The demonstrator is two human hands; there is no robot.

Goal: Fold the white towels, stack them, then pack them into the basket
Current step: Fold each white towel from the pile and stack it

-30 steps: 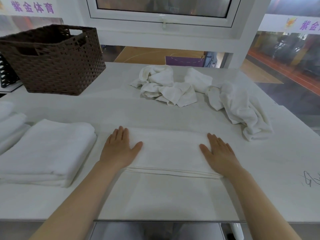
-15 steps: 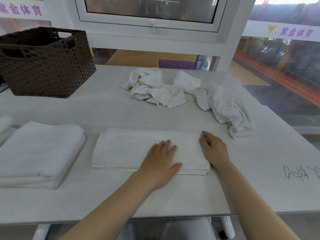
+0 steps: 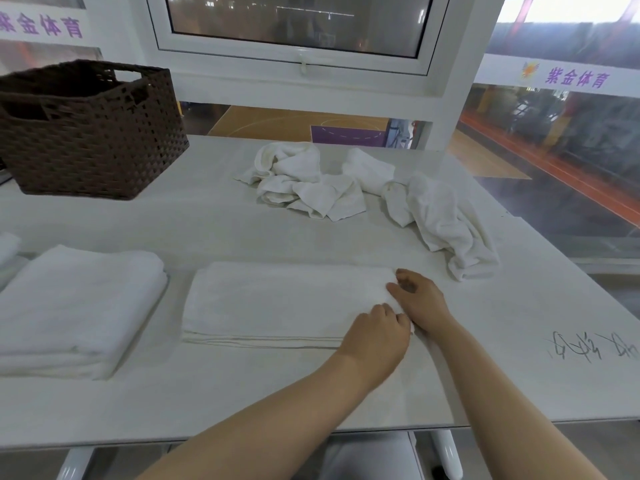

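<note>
A half-folded white towel (image 3: 277,303) lies flat on the white table (image 3: 242,393) in front of me. Both hands are at its right end. My left hand (image 3: 375,337) pinches the near right corner with curled fingers. My right hand (image 3: 420,301) grips the far right edge, thumb and fingers bent round the cloth. A folded towel stack (image 3: 72,306) sits to the left. The brown woven basket (image 3: 93,143) stands at the back left, its inside dark.
Two crumpled white towels lie at the back, one in the middle (image 3: 304,181) and one further right (image 3: 440,220). Another folded towel edge (image 3: 8,244) shows at the far left. Scribbled writing (image 3: 588,346) marks the table's right side.
My left hand slid from the towel's left end across to its right end and curled onto the corner. My right hand went from flat to gripping the right edge.
</note>
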